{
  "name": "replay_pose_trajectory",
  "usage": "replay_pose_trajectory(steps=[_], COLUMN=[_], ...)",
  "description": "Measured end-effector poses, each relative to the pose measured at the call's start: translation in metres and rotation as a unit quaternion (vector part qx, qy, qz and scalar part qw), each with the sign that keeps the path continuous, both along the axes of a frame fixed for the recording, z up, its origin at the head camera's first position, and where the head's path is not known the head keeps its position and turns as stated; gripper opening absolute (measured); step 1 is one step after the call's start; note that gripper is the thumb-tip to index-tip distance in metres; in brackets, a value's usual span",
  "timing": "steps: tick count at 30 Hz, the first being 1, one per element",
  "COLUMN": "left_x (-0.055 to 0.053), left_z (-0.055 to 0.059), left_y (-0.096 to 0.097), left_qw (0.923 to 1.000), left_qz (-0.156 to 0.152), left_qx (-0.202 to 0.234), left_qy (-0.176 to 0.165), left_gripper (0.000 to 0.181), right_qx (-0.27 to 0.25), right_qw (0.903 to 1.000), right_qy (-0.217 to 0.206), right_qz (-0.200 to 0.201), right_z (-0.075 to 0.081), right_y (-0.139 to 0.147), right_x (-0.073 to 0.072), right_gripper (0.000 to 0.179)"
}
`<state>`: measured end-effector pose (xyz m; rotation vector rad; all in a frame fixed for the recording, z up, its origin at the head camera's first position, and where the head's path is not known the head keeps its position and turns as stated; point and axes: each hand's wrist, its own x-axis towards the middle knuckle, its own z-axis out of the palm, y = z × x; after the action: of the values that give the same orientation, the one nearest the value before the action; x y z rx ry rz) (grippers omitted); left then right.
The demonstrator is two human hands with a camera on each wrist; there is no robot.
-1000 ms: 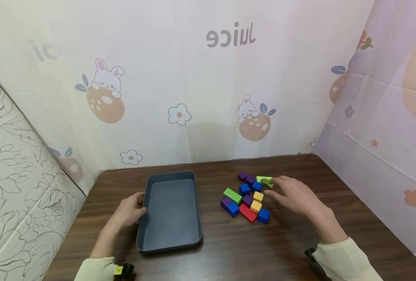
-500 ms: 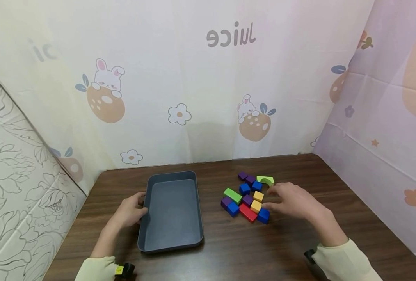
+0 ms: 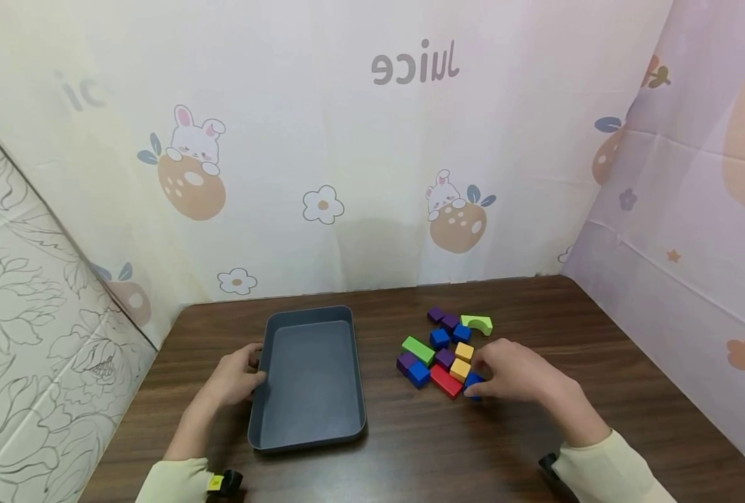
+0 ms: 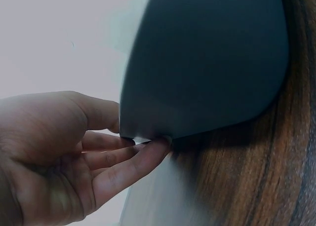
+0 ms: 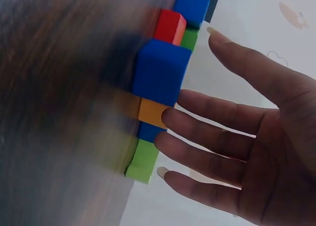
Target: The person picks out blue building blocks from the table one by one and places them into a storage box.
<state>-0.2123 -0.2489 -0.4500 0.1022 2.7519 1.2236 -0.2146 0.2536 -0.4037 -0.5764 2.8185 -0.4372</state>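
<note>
A dark grey rectangular tray point(image 3: 309, 381) lies on the left half of the table. My left hand point(image 3: 235, 374) grips its left side; in the left wrist view the fingers point(image 4: 131, 169) curl under the tray's edge with the thumb against the wall. My right hand point(image 3: 517, 370) is over the near right corner of a group of toy blocks. Its thumb and fingers stand apart around a blue cube point(image 5: 163, 73), fingertips right by it. A red block point(image 3: 446, 381), yellow cubes point(image 3: 460, 370) and a green block point(image 3: 418, 350) lie close beside that cube.
Purple cubes point(image 3: 436, 315), more blue cubes point(image 3: 439, 339) and a light green arch block point(image 3: 476, 324) sit farther back in the group. The brown wooden table point(image 3: 385, 447) meets printed curtains point(image 3: 372, 244) at its back and right.
My right hand has moved from beside the green arch toward me, down to the blue cube at the near right. The left hand stays at the tray, which has shifted very slightly right.
</note>
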Motion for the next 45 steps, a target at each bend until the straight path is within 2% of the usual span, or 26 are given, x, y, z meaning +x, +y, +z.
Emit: replay_pose_trajectory(steps=[12, 24, 33, 45], left_x=[0.000, -0.001, -0.001, -0.002], left_z=[0.000, 0.003, 0.001, 0.001], left_y=[0.002, 0.002, 0.001, 0.001], left_qw=[1.0000, 0.9999, 0.9999, 0.9999], left_qz=[0.006, 0.007, 0.008, 0.006], left_qx=[0.001, -0.008, -0.009, -0.009], left_qy=[-0.006, -0.004, -0.008, -0.009], left_gripper=[0.059, 0.059, 0.059, 0.060], right_qx=[0.026, 0.025, 0.030, 0.037], right_qw=[0.9996, 0.9994, 0.9991, 0.9985], right_qy=[0.007, -0.014, -0.029, -0.041], right_qz=[0.003, 0.016, -0.001, -0.003], right_z=[-0.007, -0.001, 0.001, -0.002], right_y=[-0.007, 0.001, 0.008, 0.008], right_x=[0.000, -0.002, -0.004, -0.005], right_gripper=[0.036, 0.021, 0.025, 0.029])
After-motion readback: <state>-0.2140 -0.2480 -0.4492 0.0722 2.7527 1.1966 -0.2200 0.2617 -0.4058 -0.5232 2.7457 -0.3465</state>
